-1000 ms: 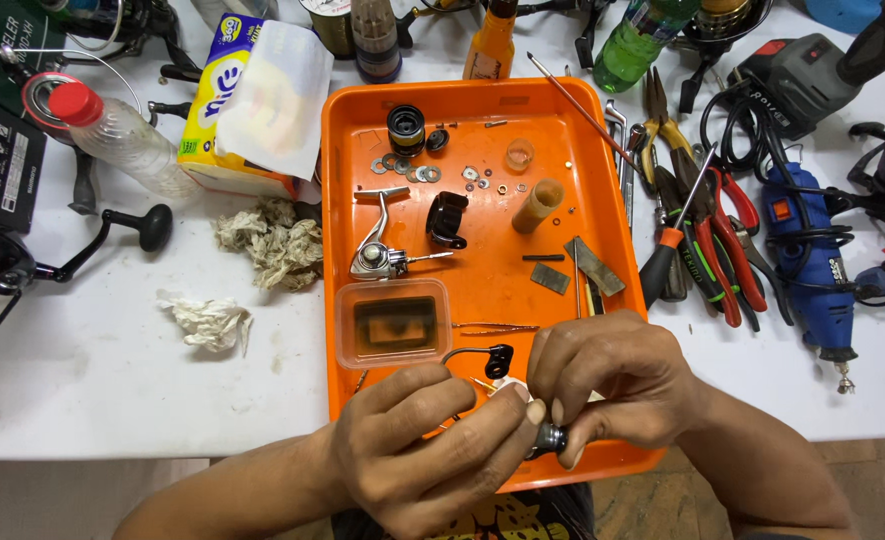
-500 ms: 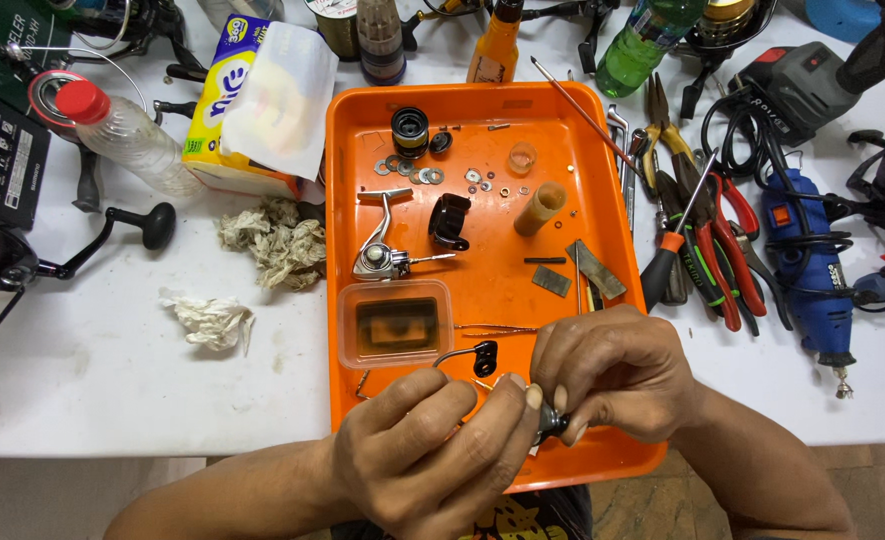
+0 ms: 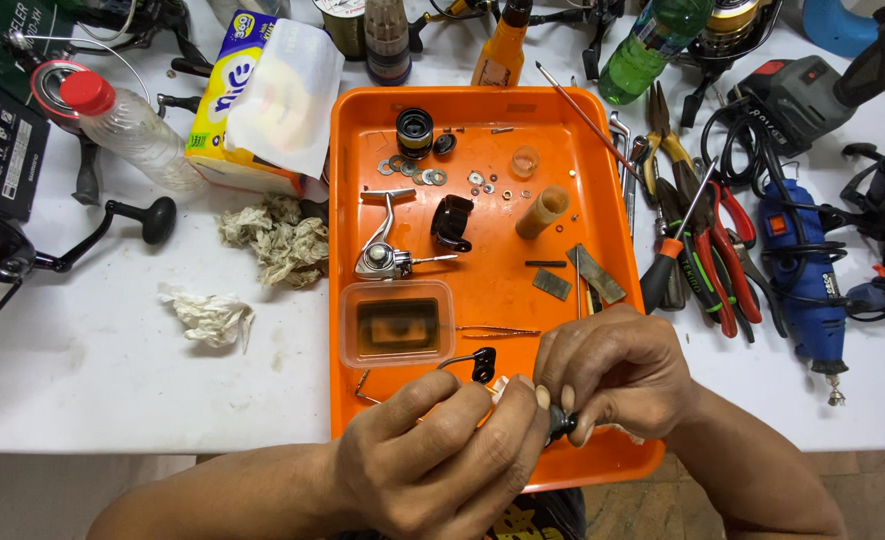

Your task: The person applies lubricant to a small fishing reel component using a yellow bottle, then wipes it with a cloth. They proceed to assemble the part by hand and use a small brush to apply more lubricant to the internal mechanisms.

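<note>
Both hands meet over the near edge of the rectangular orange plastic tray (image 3: 347,200), which lies on the white table (image 3: 112,400). Between them sits a small black round part (image 3: 560,424), a knob or cap by the look of it; most of it is hidden. The right hand (image 3: 617,375) has its fingers closed on this part from above. The left hand (image 3: 442,455) comes up from below with its fingers pinched together against the same part and against a pale scrap (image 3: 502,388), perhaps cloth or tissue, just beside it.

The part looks hard, light and rigid, and small enough to slip out of a loose pinch. Its rounded sides seem the best place to hold it, thumb opposite forefinger. If it is greasy, as the crumpled stained tissue (image 3: 277,235) left of the tray suggests it might be, the grip would need to be firmer.

Further into the tray from the hands lie a bent black wire arm (image 3: 472,362), a clear square plastic tub (image 3: 397,322) and a silver fishing-reel body (image 3: 387,255).
</note>
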